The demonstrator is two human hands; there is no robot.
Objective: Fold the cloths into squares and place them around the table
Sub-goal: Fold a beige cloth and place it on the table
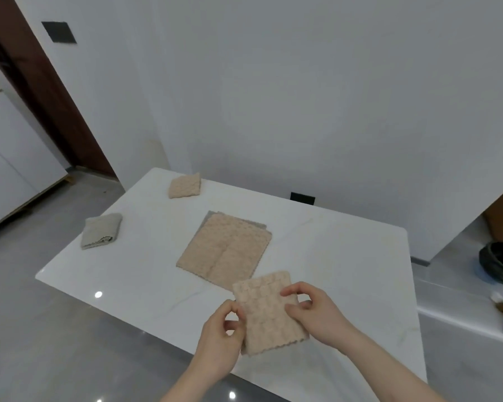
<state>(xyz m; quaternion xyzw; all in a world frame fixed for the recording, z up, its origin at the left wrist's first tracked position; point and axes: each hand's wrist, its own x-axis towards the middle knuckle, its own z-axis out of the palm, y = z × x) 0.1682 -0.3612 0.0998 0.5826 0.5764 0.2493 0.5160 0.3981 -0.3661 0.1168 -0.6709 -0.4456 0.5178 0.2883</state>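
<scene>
On the far left of the white glossy bench (346,256) lies a grey folded waffle-textured cloth (101,230), close to the left edge. Further back, near the wall-side edge, sits a small beige folded waffle-textured cloth (185,185). Both already look like finished squares, well apart from each other.

In the middle a stack of beige unfolded cloths over a grey one (225,249) lies flat, waiting its turn.

Nearest the person, by the front edge, is the beige partly folded cloth in hand (269,313). The left hand (219,340) pinches its left side between curled fingers and thumb; the right hand (317,313) pinches its right side the same way, fingers bent over the top face. It seems to sit just above the bench or barely on it; I cannot tell which.

The cloth should be light, soft and limp, with a nubbly weave that grips skin well and will not slip. It will sag wherever it is unsupported, so taking it at opposite edges or corners, as now, keeps the layers aligned; a loose pinch could let the inner layer slide out.

The right half of the bench is bare, giving room to set this one down. The front edge is close under the wrists, so a cloth placed too near could hang over.
</scene>
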